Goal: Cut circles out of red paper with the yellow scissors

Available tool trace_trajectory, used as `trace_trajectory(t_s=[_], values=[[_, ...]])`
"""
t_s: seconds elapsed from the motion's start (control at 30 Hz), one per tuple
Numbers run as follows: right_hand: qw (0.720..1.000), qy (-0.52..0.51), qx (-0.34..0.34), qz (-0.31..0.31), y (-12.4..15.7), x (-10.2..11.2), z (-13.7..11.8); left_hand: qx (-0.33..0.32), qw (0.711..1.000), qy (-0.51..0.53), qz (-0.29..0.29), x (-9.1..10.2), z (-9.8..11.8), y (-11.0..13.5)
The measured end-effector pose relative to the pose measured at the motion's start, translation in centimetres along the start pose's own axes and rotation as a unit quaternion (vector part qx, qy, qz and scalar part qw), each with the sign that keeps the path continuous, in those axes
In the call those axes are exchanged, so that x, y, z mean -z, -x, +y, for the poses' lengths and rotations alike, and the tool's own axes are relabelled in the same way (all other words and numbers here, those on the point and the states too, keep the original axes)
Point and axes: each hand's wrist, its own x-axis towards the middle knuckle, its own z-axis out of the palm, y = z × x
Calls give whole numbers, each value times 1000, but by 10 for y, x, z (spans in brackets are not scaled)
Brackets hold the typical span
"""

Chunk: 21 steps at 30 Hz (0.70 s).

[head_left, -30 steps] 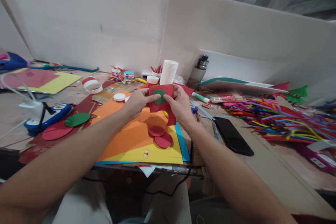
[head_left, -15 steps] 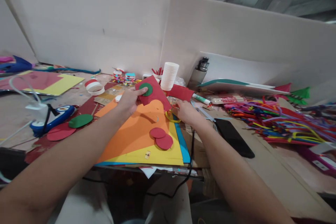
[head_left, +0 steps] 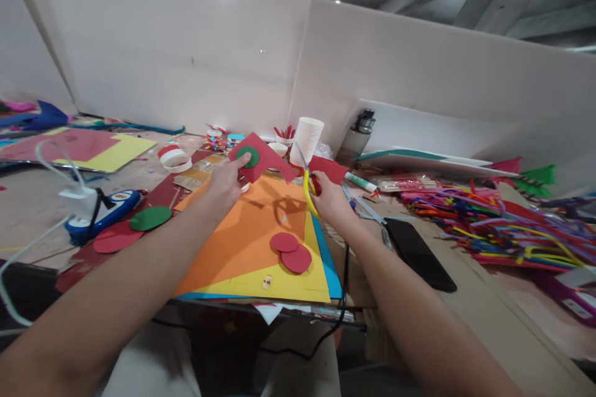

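Note:
My left hand [head_left: 226,185] pinches a piece of red paper [head_left: 269,152], its thumb pressing a green paper disc [head_left: 252,157] flat against it. The red paper's lower edge is cut in a curve. In my right hand [head_left: 331,197] is a pair of yellow-handled scissors [head_left: 308,189], blades pointing up and left, apart from the paper. Below both hands lie sheets of orange paper [head_left: 242,242] and yellow paper [head_left: 261,285]. Two overlapping red paper discs [head_left: 297,258] rest on these sheets.
A stack of white paper cups [head_left: 308,139] stands behind my hands. To the right are a black phone [head_left: 421,254] and a heap of coloured pipe cleaners [head_left: 493,220]. Left lie a larger green disc [head_left: 151,218], a red disc [head_left: 117,238] and a blue power strip [head_left: 100,214].
The scissors have come away from the red paper and now point upward. A curved cut shows along the paper's lower edge. My left hand still holds the paper and green disc.

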Motion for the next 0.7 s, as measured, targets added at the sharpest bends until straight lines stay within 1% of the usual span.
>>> trace_trajectory(t_s=[0.03,0.1,0.17,0.2,0.27,0.37,0.5,0.6,0.7], values=[[998,-54,15,27,0,0,-2,-6,1000,11,6,1,1,-2],[982,-172,57,60,1,-1,-7,-20,999,32,17,2,2,-5],[962,-249,97,59,5,-2,-14,-31,998,42,22,2,4,-7],[959,-258,109,52,8,-1,-19,-36,998,41,23,2,5,-7],[964,-240,111,28,15,1,-29,-47,998,33,28,0,7,-7],[972,-218,90,-16,23,9,-45,-66,997,30,38,-5,13,-9],[971,-208,85,-85,27,14,-54,-81,995,43,30,-14,23,-15],[973,-197,79,-94,26,11,-51,-88,995,55,10,-23,27,-15],[972,-200,81,-90,25,6,-45,-71,995,69,9,-31,20,-7]])
